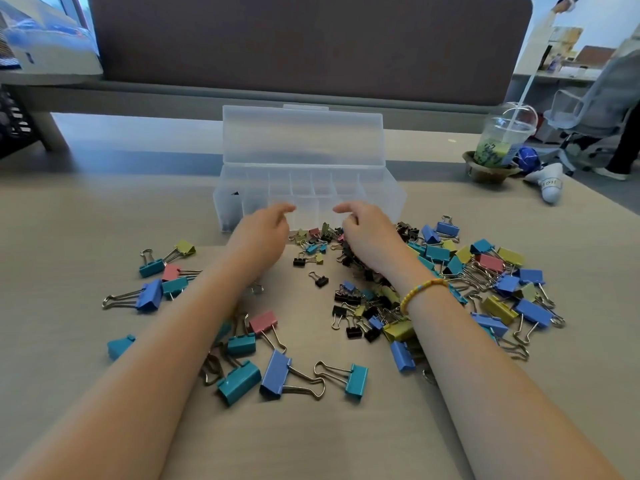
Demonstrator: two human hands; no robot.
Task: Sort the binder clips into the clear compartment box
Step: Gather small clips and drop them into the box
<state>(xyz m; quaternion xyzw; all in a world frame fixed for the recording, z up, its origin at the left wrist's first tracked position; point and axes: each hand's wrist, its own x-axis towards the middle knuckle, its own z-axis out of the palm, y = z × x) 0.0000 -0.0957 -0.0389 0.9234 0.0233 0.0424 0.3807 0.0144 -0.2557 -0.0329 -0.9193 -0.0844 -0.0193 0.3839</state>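
The clear compartment box [381, 199] stands at mid-table with its lid upright; a small black clip [235, 193] lies in its far-left compartment. Binder clips of several colours and sizes lie scattered in front of it: large blue, teal, pink and yellow ones [502, 282] to the right, a looser group [277, 372] near me, and small black ones [360, 299] in the middle. My left hand [259, 233] hovers just before the box, fingers curled and apart, holding nothing I can see. My right hand [367, 237] rests on the small clips by the box; what its fingers hold is hidden.
A plastic drink cup with a straw [502, 140] stands in a bowl at the back right, next to a blue ball and a white object [547, 183]. A dark partition runs behind the table. A person sits in a chair at far right.
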